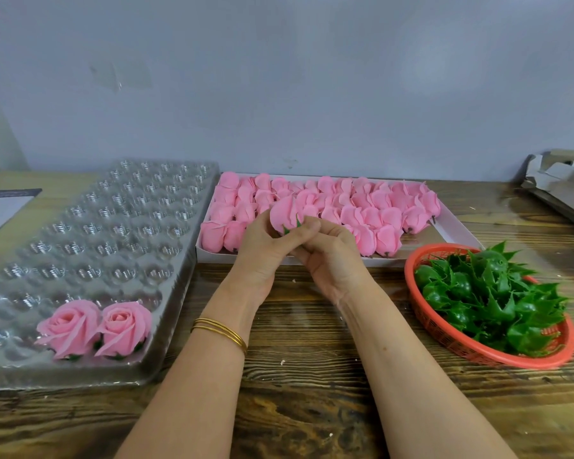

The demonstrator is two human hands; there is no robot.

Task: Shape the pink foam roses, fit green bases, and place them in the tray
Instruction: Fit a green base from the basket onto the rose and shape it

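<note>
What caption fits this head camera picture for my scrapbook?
The left hand and right hand hold a pink rose with its green base; two finished roses sit in the clear tray.

No legible text, brand, number or sign. Flat white printed sheet with dark header band [4, 207], 9 o'clock on brown wooden table [312, 376], carries faint print, too blurred to read.
</note>
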